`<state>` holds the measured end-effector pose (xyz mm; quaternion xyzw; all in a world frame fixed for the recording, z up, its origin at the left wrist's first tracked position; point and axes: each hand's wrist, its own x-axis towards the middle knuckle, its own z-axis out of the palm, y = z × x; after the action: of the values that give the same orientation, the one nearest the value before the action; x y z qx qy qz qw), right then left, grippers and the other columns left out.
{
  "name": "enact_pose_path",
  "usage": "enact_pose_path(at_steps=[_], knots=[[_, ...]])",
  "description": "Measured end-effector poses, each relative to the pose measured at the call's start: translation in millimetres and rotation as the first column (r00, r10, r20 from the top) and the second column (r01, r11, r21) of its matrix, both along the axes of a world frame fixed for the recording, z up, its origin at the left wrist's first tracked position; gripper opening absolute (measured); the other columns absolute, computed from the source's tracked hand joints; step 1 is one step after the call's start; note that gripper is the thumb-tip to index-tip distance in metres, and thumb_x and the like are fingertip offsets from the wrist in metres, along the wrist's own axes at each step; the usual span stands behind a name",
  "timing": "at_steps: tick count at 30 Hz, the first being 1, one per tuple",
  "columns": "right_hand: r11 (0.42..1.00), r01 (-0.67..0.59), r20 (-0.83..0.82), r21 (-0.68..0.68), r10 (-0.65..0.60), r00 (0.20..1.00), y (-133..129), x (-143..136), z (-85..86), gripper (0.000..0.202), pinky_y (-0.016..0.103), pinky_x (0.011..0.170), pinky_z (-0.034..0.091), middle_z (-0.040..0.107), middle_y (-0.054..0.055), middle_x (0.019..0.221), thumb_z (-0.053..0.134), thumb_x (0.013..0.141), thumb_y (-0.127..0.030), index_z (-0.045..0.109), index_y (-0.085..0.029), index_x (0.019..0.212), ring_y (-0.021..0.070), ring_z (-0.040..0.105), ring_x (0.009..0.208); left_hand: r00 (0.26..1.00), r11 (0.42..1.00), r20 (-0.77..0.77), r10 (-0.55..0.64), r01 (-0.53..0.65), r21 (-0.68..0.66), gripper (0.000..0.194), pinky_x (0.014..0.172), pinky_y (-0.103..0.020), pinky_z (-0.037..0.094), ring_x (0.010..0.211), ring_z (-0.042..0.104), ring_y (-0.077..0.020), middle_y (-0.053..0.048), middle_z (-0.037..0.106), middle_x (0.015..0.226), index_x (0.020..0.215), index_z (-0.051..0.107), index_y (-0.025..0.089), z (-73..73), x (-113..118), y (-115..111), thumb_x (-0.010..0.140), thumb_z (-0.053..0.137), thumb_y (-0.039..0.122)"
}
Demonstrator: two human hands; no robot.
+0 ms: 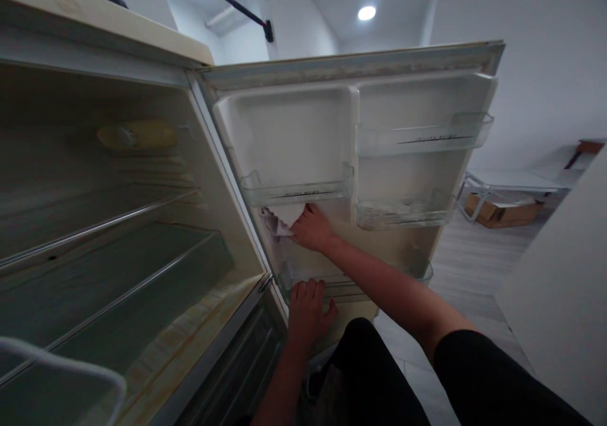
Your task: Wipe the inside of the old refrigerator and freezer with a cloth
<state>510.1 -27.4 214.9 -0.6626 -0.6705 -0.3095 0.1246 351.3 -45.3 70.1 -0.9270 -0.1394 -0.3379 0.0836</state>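
An open fridge door [284, 129] stands before me, its inner side facing my hands. My right hand [313, 229] is closed on a pale cloth [279, 224], pressed to the door's inner panel just below the left middle door shelf [298, 192]. Part of the cloth hangs loose to the left of my fingers. Lower down, my left hand [308, 312] rests at the bottom door shelf [351, 280], thumb apart from the fingers and no object seen in it.
To the left is the fridge interior with glass shelves [156, 243], a yellowish lamp cover [137, 135] and brownish stains. Two clear shelves, an upper one [427, 136] and a lower one [403, 214], sit on the door's right half. Beyond it, a cardboard box [502, 211] lies under a white table [512, 179].
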Motion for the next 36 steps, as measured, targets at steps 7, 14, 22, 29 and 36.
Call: enact_pose_path(at_steps=[7, 14, 22, 29, 36], knots=[[0.973, 0.197, -0.167, 0.122, -0.175, 0.97, -37.3, 19.3, -20.8, 0.055, 0.054, 0.116, 0.027, 0.057, 0.014, 0.141, 0.061, 0.09, -0.03, 0.051, -0.021, 0.143, 0.0339, 0.048, 0.131, 0.999, 0.998, 0.029, -0.014, 0.016, -0.056, 0.03, 0.095, -0.043, 0.041, 0.094, 0.054, -0.0273, -0.007, 0.064, 0.095, 0.104, 0.063, 0.016, 0.0, -0.9, -0.2, 0.079, 0.067, 0.032], [0.938, 0.303, -0.306, 0.167, -0.243, 0.921, -24.1, 1.3, -40.2, 0.06, 0.065, 0.11, 0.032, 0.047, 0.021, 0.148, 0.045, 0.098, -0.028, 0.031, -0.015, 0.155, 0.0338, 0.062, 0.113, 1.0, 0.999, 0.029, -0.001, 0.002, -0.051, 0.03, 0.092, -0.043, 0.041, 0.093, 0.054, -0.0272, -0.007, 0.064, 0.095, 0.104, 0.062, 0.017, 0.1, 1.0, -1.3, 0.079, 0.067, 0.033], [0.989, -0.145, 0.192, 0.001, 0.142, 0.971, -15.3, 4.0, -59.0, 0.036, 0.052, 0.124, 0.024, 0.057, 0.012, 0.139, 0.049, 0.097, -0.022, 0.061, -0.014, 0.131, 0.0284, 0.046, 0.136, 0.999, 0.999, 0.041, 0.0, 0.002, -0.047, 0.031, 0.094, -0.044, 0.041, 0.092, 0.054, -0.0275, -0.007, 0.063, 0.092, 0.102, 0.063, 0.018, -1.0, 0.2, -1.4, 0.077, 0.069, 0.035], [0.999, -0.032, 0.09, 0.022, 0.03, 0.995, -75.4, 37.5, -65.0, 0.036, 0.055, 0.116, 0.035, 0.062, 0.016, 0.132, 0.058, 0.09, -0.013, 0.066, -0.013, 0.125, 0.03, 0.049, 0.133, 1.0, 0.996, 0.012, -0.028, 0.029, -0.078, 0.029, 0.094, -0.044, 0.041, 0.094, 0.055, -0.0276, -0.007, 0.065, 0.096, 0.105, 0.063, 0.019, -1.9, -1.6, 0.4, 0.081, 0.065, 0.035], [0.941, 0.253, 0.185, -0.224, -0.214, 0.959, -178.5, 81.3, -68.1, 0.032, 0.039, 0.092, 0.047, 0.069, 0.013, 0.114, 0.051, 0.087, -0.003, 0.073, -0.018, 0.104, 0.0249, 0.059, 0.113, 0.997, 0.996, 0.057, -0.05, 0.054, -0.077, 0.033, 0.098, -0.044, 0.04, 0.097, 0.056, -0.0284, -0.008, 0.066, 0.098, 0.108, 0.065, 0.018, -2.8, -0.3, 2.9, 0.079, 0.067, 0.034]])
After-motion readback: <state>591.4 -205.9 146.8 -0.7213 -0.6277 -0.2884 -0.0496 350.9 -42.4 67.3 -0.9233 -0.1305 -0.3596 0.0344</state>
